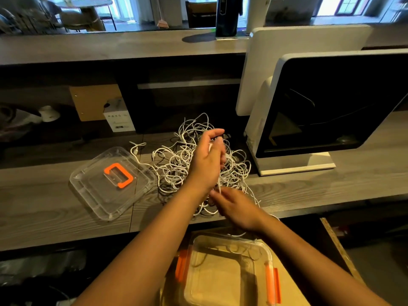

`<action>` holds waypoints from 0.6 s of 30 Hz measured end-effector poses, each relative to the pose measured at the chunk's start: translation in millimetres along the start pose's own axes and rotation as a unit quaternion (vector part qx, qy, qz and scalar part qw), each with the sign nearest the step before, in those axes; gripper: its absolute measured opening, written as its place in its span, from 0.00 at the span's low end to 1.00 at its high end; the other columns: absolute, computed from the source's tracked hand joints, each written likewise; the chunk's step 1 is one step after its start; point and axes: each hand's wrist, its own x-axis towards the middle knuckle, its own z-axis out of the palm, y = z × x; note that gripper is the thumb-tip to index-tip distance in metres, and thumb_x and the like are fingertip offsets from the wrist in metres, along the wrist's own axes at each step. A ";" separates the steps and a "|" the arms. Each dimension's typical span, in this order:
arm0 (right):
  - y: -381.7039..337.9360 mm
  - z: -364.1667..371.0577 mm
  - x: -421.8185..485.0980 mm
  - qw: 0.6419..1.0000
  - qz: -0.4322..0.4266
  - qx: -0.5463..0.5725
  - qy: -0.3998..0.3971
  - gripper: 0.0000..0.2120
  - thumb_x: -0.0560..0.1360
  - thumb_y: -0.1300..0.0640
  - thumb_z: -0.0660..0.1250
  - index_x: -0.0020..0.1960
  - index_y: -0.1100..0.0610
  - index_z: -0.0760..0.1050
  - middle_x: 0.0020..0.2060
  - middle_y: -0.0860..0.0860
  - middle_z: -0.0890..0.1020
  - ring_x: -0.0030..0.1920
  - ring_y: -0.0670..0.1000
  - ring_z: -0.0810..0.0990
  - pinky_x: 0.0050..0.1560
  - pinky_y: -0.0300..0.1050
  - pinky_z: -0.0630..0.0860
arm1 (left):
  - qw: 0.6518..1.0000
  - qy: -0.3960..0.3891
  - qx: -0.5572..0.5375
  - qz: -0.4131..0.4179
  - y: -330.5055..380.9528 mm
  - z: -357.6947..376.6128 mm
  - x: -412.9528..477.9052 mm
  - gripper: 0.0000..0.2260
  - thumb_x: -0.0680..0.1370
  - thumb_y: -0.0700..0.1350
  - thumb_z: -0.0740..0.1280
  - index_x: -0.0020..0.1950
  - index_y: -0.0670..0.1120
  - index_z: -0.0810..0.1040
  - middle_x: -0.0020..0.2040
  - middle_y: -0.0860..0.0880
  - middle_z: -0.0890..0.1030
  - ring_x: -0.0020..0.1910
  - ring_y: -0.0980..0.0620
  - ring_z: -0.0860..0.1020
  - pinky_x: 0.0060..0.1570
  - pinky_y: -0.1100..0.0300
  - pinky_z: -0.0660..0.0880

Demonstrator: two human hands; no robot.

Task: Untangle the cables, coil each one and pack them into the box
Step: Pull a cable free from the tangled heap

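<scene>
Motion blur smears the fingers of the left hand [207, 160], which is held above the tangle of thin white cables [176, 164], its forearm crossing and hiding the tangle's near left part. As far as the blur allows, its grip is curled closed round a white strand [219, 184] that runs down to the right hand [237, 208]. The right hand's grip pinches this same strand between thumb and fingertips at the tangle's near edge. How many cables make up the tangle cannot be counted, and most connectors are too small to tell. The clear plastic box with orange side latches [220, 281] sits below the table's front edge on a pale board. It is partly covered by both forearms and cut off by the lower frame edge. Faint curved lines near its far wall may be cable or reflection. On the grey wood-grain table [44, 206], the clear plastic lid with an orange handle [92, 195] lies flat just left of the tangle, with one strand running past its far right corner. A white-framed dark screen on a white base [331, 102] stands just right of the tangle, a second white panel [298, 51] behind it. A small white carton [119, 120] and a brown card sheet [95, 102] stand at the back. The tangle lies mid-table in loose, overlapping loops, one loop hanging over the front edge toward the box.
</scene>
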 end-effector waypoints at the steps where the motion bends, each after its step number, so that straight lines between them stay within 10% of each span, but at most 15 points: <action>1: -0.4 3.2 -1.6 0.999 -0.011 -0.030 -0.013 0.16 0.80 0.49 0.59 0.46 0.62 0.74 0.35 0.53 0.76 0.37 0.51 0.73 0.42 0.52 0.72 | 0.996 0.029 0.081 0.033 -3.2 -1.8 4.1 0.06 0.82 0.45 0.55 0.55 0.49 0.70 0.44 0.51 0.74 0.38 0.59 0.71 0.37 0.70 0.69; 5: -7.6 -12.1 -4.1 0.989 -0.033 -0.137 -0.034 0.10 0.79 0.52 0.61 0.47 0.58 0.77 0.37 0.52 0.78 0.38 0.49 0.75 0.41 0.48 0.71 | 0.877 0.004 0.475 0.064 -28.9 -20.9 14.2 0.11 0.82 0.48 0.54 0.50 0.44 0.72 0.50 0.49 0.67 0.52 0.50 0.66 0.50 0.57 0.67; 8: -18.5 -37.4 -7.0 0.974 -0.032 -0.218 -0.048 0.10 0.79 0.53 0.62 0.49 0.57 0.79 0.37 0.47 0.78 0.35 0.43 0.73 0.37 0.39 0.70 | 0.815 -0.032 0.578 0.038 -38.5 -33.1 10.9 0.13 0.83 0.50 0.51 0.51 0.45 0.72 0.47 0.50 0.68 0.48 0.49 0.70 0.45 0.55 0.69; 18: -28.4 -100.7 -6.5 0.960 -0.019 -0.263 0.096 0.07 0.75 0.51 0.66 0.48 0.53 0.80 0.35 0.43 0.77 0.34 0.41 0.74 0.33 0.33 0.67 | 0.802 -0.192 0.565 -0.015 -30.5 -42.3 1.2 0.27 0.68 0.72 0.46 0.43 0.51 0.68 0.43 0.54 0.70 0.43 0.54 0.71 0.42 0.57 0.67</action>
